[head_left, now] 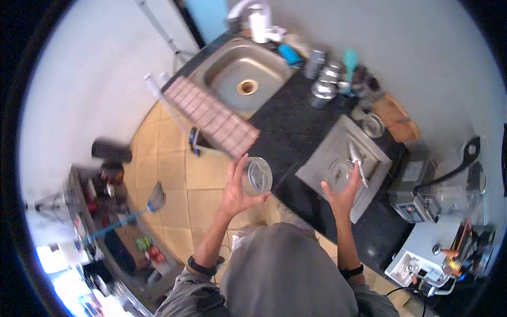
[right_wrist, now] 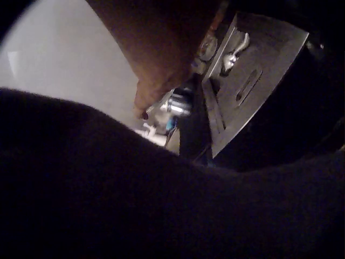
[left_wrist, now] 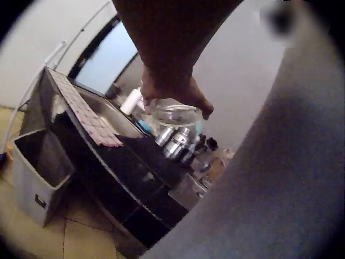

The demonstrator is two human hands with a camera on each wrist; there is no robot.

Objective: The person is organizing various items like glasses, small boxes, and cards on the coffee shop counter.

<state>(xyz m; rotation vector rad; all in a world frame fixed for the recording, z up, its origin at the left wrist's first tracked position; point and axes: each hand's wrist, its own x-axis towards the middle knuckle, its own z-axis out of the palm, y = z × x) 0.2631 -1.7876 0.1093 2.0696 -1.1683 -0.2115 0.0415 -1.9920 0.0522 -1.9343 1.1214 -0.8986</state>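
Note:
In the head view my left hand [head_left: 237,191] grips a round clear container [head_left: 257,176] between thumb and fingers, above the counter's front edge. The left wrist view shows that hand [left_wrist: 171,89] from behind, around the clear container [left_wrist: 177,115]. My right hand [head_left: 341,196] holds another round clear piece [head_left: 339,176] between thumb and fingers, over a steel tray [head_left: 317,168] set in the counter. In the right wrist view the right hand [right_wrist: 156,86] is dark, and what it holds is mostly hidden. The two hands are apart.
A steel sink [head_left: 224,66] lies ahead, with a checked cloth [head_left: 211,116] along its near edge. Metal shakers [head_left: 325,84] stand near the wall. A metal utensil [head_left: 356,156] lies on the steel tray. An appliance [head_left: 412,203] stands right; a grey bin [left_wrist: 38,186] is below the counter.

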